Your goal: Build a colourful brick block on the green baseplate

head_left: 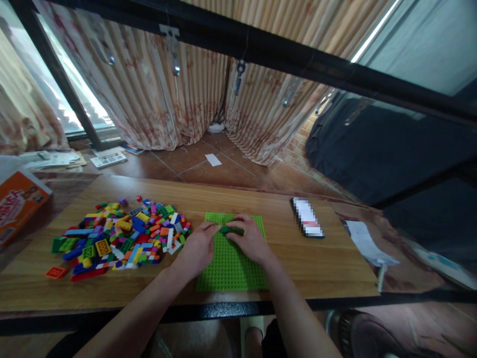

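A bright green studded baseplate (231, 271) lies flat on the wooden table. Over its upper part, dark green toy bricks (224, 229) show between my two hands. My left hand (199, 247) is closed, with thumb and index fingertips pinching at the left end of the dark green piece. From the right, my right hand (250, 239) curls its fingers around the same dark green piece, which partly hides it. Whether it is one brick or more, and whether it is pressed onto the studs, I cannot tell.
A heap of mixed coloured bricks (130, 233) spreads to the left of the baseplate. A phone (307, 217) lies at the right on the table (298, 273). Beyond the left edge is an orange box (22, 204); papers (367, 242) lie past the right edge.
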Demonstrator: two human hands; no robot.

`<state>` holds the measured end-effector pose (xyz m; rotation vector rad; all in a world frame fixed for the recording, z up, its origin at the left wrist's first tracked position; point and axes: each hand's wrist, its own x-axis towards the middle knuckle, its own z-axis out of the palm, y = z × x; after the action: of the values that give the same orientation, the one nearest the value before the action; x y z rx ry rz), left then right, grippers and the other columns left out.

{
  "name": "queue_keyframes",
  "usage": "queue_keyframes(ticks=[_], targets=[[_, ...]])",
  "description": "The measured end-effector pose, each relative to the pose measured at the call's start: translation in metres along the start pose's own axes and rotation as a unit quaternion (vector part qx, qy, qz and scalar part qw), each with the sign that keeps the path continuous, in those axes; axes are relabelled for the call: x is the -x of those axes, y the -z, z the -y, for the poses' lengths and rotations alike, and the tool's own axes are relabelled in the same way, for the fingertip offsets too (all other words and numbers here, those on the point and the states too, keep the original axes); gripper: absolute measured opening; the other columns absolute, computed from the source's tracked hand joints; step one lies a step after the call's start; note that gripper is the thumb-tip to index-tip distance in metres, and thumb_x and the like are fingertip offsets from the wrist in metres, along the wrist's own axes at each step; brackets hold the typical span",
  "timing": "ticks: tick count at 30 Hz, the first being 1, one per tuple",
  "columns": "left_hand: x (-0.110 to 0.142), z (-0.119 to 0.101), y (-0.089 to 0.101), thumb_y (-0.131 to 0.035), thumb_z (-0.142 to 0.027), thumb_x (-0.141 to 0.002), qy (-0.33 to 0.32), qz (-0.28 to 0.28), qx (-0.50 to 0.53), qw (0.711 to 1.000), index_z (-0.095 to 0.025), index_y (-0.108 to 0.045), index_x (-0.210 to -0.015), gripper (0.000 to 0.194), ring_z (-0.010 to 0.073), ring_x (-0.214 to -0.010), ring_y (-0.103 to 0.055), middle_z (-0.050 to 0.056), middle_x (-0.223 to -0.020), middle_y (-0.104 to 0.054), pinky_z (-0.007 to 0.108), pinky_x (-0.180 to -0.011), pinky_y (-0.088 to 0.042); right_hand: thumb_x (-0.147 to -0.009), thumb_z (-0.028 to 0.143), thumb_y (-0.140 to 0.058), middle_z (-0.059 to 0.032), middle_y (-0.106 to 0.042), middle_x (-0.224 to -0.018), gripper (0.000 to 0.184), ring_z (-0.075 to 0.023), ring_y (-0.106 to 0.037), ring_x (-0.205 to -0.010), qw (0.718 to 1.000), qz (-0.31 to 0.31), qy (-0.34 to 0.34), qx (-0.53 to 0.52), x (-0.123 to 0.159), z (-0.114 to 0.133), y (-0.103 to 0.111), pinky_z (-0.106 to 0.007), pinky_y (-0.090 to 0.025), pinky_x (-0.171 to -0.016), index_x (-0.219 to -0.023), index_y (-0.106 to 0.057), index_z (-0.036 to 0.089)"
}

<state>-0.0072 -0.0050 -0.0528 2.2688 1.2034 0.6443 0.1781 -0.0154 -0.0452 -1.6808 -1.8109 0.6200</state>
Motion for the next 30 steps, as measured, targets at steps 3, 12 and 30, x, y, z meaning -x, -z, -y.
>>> queue_keyframes(ticks=[3, 12, 30], targets=[[-0.001, -0.001, 0.002, -0.039, -0.003, -0.085, 0.024, -0.009, -0.002, 1.0, -0.011, -0.054, -0.128, 0.047, 0.0222, -0.105, -0.063, 0.014, -0.119, -0.061, 0.04, -0.096, -0.051, -0.081, 0.016, -0.064, -0.0059, -0.066, -0.116, 0.026, -0.0187, -0.059, -0.111, 0.998, -0.031, -0.005, -0.047, -0.001, -0.007, 0.004, -0.038, -0.043, -0.1, -0.104, -0.072, 0.024], [-0.002, -0.007, 0.003, -0.041, -0.009, -0.087, 0.028, -0.009, -0.017, 0.999, -0.014, -0.047, -0.135, 0.048, 0.023, -0.105, -0.065, 0.014, -0.123, -0.063, 0.039, -0.094, -0.052, -0.083, 0.021, -0.064, -0.0085, -0.062, -0.121, 0.022, -0.0227, -0.054, -0.116, 0.998, -0.049, 0.012, 0.034, 0.006, -0.001, -0.004, -0.041, -0.042, -0.101, -0.103, -0.073, 0.024], [-0.001, -0.009, 0.0, -0.044, -0.012, -0.087, 0.028, 0.0, -0.036, 0.999, -0.013, -0.046, -0.136, 0.049, 0.0255, -0.1, -0.066, 0.015, -0.125, -0.061, 0.041, -0.088, -0.054, -0.086, 0.014, -0.061, -0.0037, -0.064, -0.114, 0.016, -0.0216, -0.053, -0.109, 0.997, -0.038, 0.016, 0.065, 0.008, 0.022, -0.015, -0.038, -0.039, -0.095, -0.096, -0.07, 0.023]])
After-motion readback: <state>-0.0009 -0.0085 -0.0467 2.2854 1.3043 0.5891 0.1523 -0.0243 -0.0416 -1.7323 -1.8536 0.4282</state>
